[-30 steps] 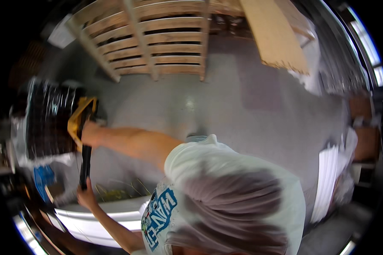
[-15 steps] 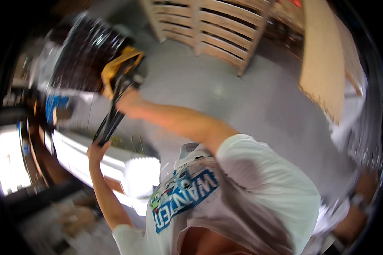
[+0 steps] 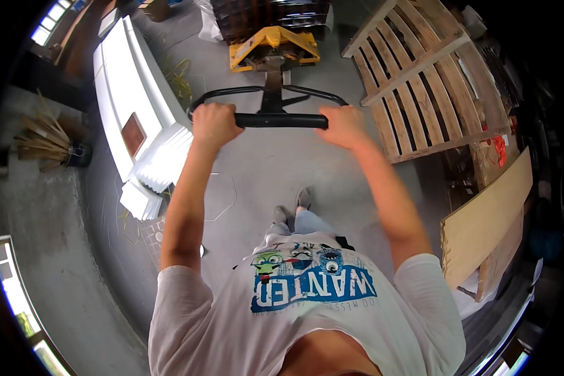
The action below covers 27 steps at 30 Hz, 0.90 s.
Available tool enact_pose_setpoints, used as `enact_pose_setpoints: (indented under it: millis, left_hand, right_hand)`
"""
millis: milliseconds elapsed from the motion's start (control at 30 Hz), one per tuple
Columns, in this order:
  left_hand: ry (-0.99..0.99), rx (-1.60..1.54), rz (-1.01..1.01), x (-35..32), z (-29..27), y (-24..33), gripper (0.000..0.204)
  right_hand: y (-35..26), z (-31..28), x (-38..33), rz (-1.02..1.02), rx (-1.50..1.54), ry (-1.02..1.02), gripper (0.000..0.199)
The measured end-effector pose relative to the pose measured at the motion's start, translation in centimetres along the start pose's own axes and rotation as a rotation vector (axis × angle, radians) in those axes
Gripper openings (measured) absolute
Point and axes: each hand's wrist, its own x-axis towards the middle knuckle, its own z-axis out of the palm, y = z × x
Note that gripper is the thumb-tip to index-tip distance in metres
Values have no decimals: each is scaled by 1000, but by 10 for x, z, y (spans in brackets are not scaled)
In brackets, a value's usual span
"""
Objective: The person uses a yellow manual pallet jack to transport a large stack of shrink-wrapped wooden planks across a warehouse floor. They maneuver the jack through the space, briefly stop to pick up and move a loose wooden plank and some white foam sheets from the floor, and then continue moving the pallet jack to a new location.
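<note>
Between white panels (image 3: 128, 81) and wooden pallet (image 3: 415, 70), both hands (image 3: 216, 124) around black handle (image 3: 282, 120).

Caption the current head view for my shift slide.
Left grip and right grip hold the black handle of a yellow pallet jack, with a slatted wooden pallet at right.

The left hand (image 3: 217, 123) and the right hand (image 3: 346, 125) hold the two ends of a black handle (image 3: 276, 120). It belongs to a yellow pallet jack (image 3: 274, 39) at twelve o'clock, right by a dark load (image 3: 269, 14) in shiny wrap. A wooden pallet (image 3: 391, 83) is at two o'clock, and a plywood sheet (image 3: 490, 222) between three and four. White panels (image 3: 128, 81) lie at ten, with yellow straps (image 3: 181, 75) near eleven. Two grey shoes (image 3: 304, 198) stand toward six.
</note>
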Motion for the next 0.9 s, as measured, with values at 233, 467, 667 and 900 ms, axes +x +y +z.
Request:
enact_pose_setpoints:
  millis: [233,467,667,900]
  left_hand:
    - [81,-76,-24,-85,-4,43,25]
    - [274,15,50,-164,13,122,32]
    - [145,62,-66,-242,-11,159,17]
    - [115,76,-87,-324,-21,187,21]
  right_hand:
    - [-8,-15,-57,-50,83,-390,31]
    - [21,1,-178,-82,208,-132,32]
    - [-5,20,-259,-84,156,-16,22]
    - [-32,31,-346,-43,105,26,25]
